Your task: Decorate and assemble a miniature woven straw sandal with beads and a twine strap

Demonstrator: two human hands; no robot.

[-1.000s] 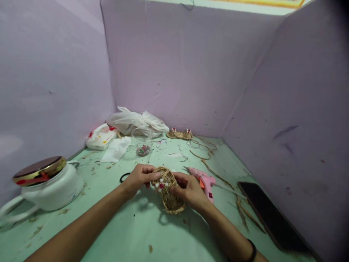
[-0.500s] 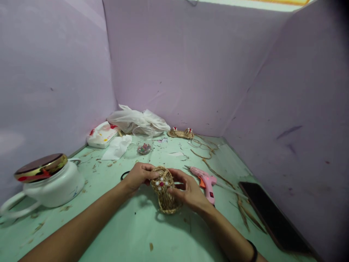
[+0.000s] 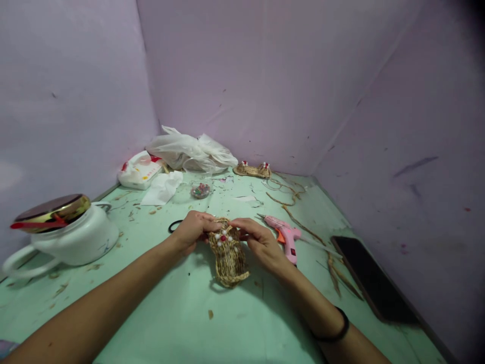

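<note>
A small woven straw slipper [image 3: 229,260], decorated with a flower of white beads around a red one, is held tilted just above the green tabletop. My left hand [image 3: 195,230] grips its upper left edge, thumb on top and fingers partly hidden behind. At the upper right edge, my right hand [image 3: 261,241] pinches the straw with its fingertips. To the right of that hand lies a pink glue gun [image 3: 287,234] with an orange trigger. Scissors, of which a black handle [image 3: 174,226] shows, rest partly behind my left hand.
A white lidded pot [image 3: 81,245] stands at left. Behind are a plastic bag [image 3: 193,151], a tissue [image 3: 162,188], a dish of beads [image 3: 200,190] and another beaded straw piece [image 3: 252,171]. Straw strands [image 3: 299,222] and a dark phone [image 3: 373,280] lie at right.
The slipper has turned so its top tips away and it looks flatter. My right fingers have moved from its side up to its upper edge. The camera view has tilted slightly downward.
</note>
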